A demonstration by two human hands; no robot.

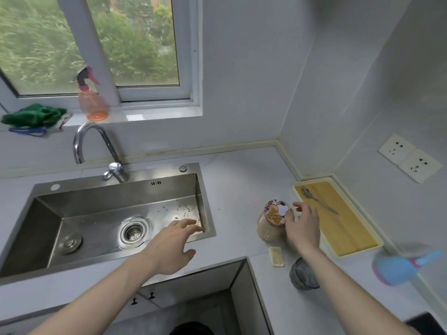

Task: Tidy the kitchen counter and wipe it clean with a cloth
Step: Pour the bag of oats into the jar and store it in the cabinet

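Counter with two hands out, cloth up on the sill

Counter (242, 189) runs pale grey around one steel sink (116, 213), the landmark here; one green cloth (33, 116) lies bunched on the windowsill behind the sink's left end, untouched, with one orange spray bottle (93, 102) just right of it; one curved tap (96, 146) stands at the sink's back rim. Two hands show: the left hand (171, 247) hovers over the sink's front right corner, fingers spread wide, holding nothing; the right hand (302, 228) is well right of the sink, fingers loosely spread against one jar (273, 221) with a cartoon lid, and whether it actually grips the jar I cannot tell. Right of the jar lies one yellow-rimmed tray (350, 238) bearing one spoon (319, 200); one small sachet (276, 256) and one dark bowl (302, 274) sit nearer the front edge, the bowl partly hidden by the forearm. One blue and pink object (399, 264) at far right is too blurred to identify; specks dot the sink floor.
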